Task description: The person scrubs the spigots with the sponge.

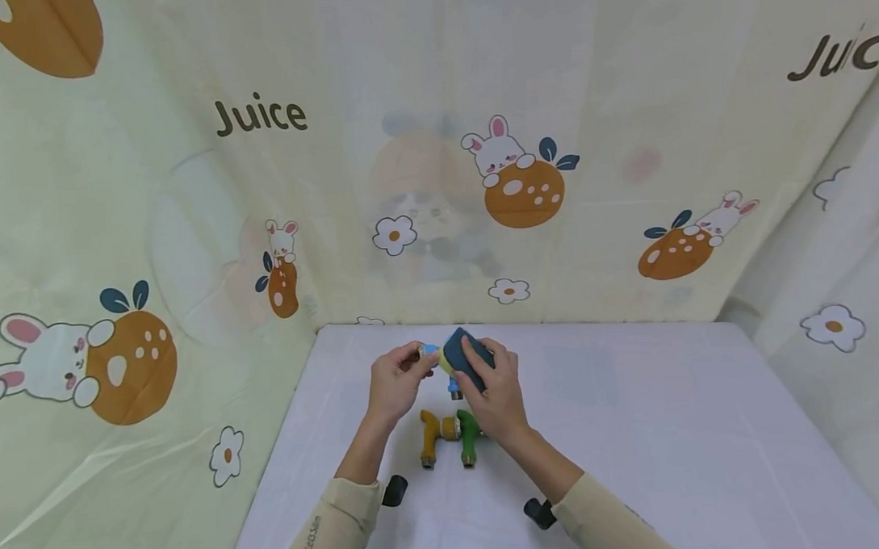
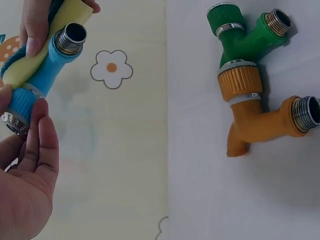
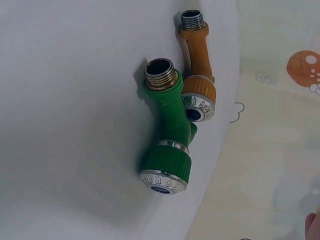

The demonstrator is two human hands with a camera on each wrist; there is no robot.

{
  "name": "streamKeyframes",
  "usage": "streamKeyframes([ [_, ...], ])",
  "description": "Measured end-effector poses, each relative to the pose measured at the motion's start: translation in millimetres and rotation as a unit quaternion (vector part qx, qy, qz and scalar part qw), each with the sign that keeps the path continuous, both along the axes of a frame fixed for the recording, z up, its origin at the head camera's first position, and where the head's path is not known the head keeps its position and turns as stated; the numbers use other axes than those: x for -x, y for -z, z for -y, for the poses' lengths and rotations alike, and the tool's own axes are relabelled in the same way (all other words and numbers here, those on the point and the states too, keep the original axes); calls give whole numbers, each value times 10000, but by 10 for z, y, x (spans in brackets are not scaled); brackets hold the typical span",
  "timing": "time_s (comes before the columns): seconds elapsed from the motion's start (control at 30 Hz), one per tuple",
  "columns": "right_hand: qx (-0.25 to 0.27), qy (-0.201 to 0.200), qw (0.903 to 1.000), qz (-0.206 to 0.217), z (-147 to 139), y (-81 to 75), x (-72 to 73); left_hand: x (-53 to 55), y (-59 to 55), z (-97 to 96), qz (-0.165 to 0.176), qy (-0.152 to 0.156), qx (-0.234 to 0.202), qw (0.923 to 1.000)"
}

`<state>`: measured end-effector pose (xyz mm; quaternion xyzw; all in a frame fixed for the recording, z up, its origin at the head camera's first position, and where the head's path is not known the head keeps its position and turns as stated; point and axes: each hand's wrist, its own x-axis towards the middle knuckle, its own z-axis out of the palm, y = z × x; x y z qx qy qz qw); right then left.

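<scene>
My left hand (image 1: 394, 387) holds a blue tap (image 2: 46, 75) by its ribbed knob end, above the far part of the table. The tap's threaded metal mouth points away from that hand. My right hand (image 1: 499, 395) grips a sponge (image 1: 468, 359), dark blue on one face and yellow on the other. In the left wrist view the yellow face lies against the tap's body. Nearer to me, an orange tap (image 1: 431, 438) and a green tap (image 1: 469, 440) lie side by side on the table. The right wrist view shows only a fingertip at its edge.
The table (image 1: 634, 437) has a white cover. Patterned curtains (image 1: 418, 81) with bunnies, oranges and flowers hang behind it and at both sides. Black wrist devices (image 1: 394, 491) show beside the sleeves.
</scene>
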<state>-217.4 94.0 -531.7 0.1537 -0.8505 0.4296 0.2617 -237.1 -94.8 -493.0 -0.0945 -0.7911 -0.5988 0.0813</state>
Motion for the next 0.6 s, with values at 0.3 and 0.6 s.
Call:
streamKeyframes([
  [0.3,41,424,9983,393,-62,-45,80,-60,11,-31,-325,273,626,9971],
  [0.6,1433,130,9722,1845,-77,-108,108,-97,6,-81,-175,464,212,9985],
])
